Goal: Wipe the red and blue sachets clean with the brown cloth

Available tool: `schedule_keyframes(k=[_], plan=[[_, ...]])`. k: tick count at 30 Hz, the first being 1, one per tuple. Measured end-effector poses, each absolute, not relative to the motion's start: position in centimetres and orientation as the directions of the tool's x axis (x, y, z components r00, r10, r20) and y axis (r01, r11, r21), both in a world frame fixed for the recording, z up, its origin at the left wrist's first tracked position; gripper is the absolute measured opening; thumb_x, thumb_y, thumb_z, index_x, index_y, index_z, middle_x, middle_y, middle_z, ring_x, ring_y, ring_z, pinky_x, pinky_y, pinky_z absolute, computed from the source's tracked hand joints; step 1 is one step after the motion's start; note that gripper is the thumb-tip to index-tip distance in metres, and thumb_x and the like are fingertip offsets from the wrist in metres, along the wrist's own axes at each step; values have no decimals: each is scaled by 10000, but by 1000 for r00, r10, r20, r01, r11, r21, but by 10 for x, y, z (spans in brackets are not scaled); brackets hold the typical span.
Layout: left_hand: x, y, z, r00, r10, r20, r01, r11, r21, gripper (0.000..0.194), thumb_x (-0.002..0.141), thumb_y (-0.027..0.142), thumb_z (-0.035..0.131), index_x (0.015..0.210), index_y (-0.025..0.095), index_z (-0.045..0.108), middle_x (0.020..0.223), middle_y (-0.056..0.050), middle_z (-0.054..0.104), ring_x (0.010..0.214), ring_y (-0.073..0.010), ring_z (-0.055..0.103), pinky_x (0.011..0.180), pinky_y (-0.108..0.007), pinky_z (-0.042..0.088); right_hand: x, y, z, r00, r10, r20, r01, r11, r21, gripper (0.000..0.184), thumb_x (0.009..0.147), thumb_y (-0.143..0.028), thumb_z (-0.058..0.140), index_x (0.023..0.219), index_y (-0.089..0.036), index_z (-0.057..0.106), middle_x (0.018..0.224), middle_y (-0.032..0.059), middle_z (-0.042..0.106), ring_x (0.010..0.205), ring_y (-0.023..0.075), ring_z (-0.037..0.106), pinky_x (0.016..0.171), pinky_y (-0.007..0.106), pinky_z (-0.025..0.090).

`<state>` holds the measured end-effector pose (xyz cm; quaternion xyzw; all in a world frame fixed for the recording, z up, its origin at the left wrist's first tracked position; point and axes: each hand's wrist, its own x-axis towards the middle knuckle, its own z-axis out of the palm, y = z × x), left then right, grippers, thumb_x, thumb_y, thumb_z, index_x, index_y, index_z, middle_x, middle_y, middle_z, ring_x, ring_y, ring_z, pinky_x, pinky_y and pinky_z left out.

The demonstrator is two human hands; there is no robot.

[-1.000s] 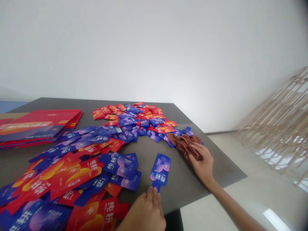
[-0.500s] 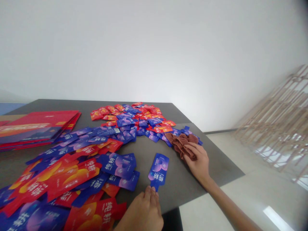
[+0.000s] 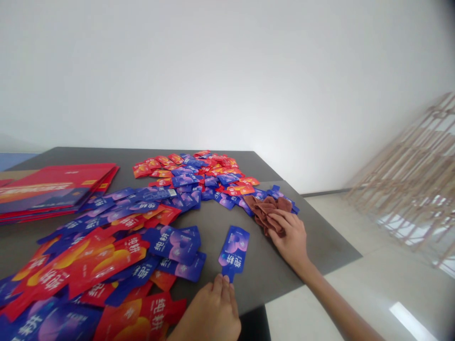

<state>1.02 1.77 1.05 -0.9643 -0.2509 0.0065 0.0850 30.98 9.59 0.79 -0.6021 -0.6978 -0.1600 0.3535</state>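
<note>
hands (image 3: 216,310) are numbering 2 | cloth (image 3: 262,213), 1 | bench (image 3: 209,222), 1 | red stack (image 3: 71,182), 1 | packets (image 3: 106,255) are running to dozens, overlapping too much for counting

Indoor workspace: table (image 3: 212,221), packet piles (image 3: 106,263)

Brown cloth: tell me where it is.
In the head view, the brown cloth sits right of centre, in the right hand, partly hiding blue packets on the table.

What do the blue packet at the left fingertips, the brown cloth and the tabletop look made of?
Blue packet: probably plastic film or laminate; crisp edges, smooth print.
Brown cloth: soft, matte fabric, bunching into loose folds under the right hand; weave too blurred to tell.
Tabletop: flat, dark grey, low sheen, perhaps laminate; the look leaves this open.
</note>
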Motion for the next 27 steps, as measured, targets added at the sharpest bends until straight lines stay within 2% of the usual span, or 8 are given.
schedule_keyframes(k=[11, 27], plan=[[9, 18, 15, 872, 489, -3, 485, -866, -125, 362, 1000, 179, 618, 1299, 3, 719, 1225, -304, 724, 1161, -370, 741, 884, -434, 638, 308, 94, 10, -35, 739, 673, 959, 215, -186, 276, 917, -281, 674, 1186, -254, 731, 1284, 68, 726, 1162, 295, 628, 952, 439, 450], [10, 18, 13, 878, 479, 1, 475, -869, -139, 365, 1001, 206, 629, 1282, -7, 725, 1212, -307, 726, 1149, -377, 745, 882, -434, 643, 307, 95, 11, -40, 723, 689, 959, 223, -178, 260, 914, -273, 681, 1169, -259, 734, 1269, 58, 729, 1149, 280, 635, 938, 421, 449]])
